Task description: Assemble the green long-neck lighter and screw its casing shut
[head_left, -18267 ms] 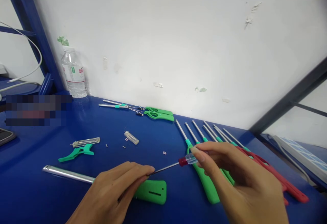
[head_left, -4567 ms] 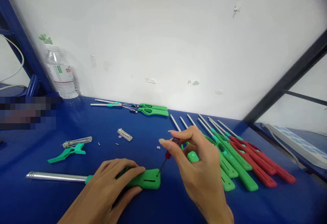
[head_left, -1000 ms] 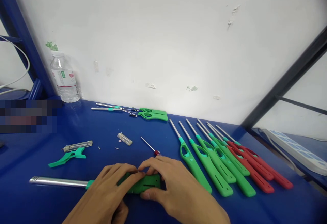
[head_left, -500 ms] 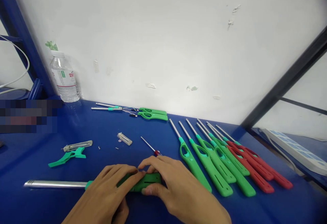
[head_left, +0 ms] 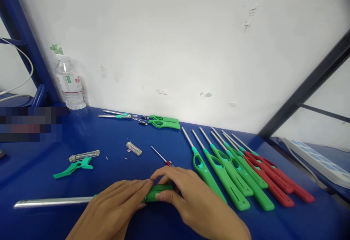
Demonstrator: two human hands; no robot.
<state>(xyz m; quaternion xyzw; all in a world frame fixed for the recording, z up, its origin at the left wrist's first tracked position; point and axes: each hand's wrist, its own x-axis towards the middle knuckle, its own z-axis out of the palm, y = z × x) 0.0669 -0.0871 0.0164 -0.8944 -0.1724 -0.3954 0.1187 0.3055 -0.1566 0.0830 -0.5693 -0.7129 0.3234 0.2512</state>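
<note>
A green lighter (head_left: pixel 154 195) with a long silver tube (head_left: pixel 54 202) lies across the front of the blue table, its tube pointing left. My left hand (head_left: pixel 116 203) wraps over the middle of its handle and hides most of it. The handle's right end is gripped between the thumb and fingers of my right hand (head_left: pixel 186 196). Just behind my right hand lies a screwdriver (head_left: pixel 161 156) with a red handle, partly covered by the fingers. Further left are a teal trigger piece (head_left: pixel 73 167), two clear fuel tanks (head_left: pixel 84 156) (head_left: pixel 133 148) and small screws (head_left: pixel 107 158).
Several green (head_left: pixel 228 181) and red lighters (head_left: pixel 276 187) lie side by side on the right. Two opened green lighters (head_left: pixel 164 122) with wires rest near the wall. A water bottle (head_left: pixel 70 85) stands at the back left, and a power strip (head_left: pixel 318 161) is at the far right.
The silver tube's tip has shifted left and slightly down. My left hand's fingers have flattened and closed over the green handle, covering more of it. My right hand keeps its hold.
</note>
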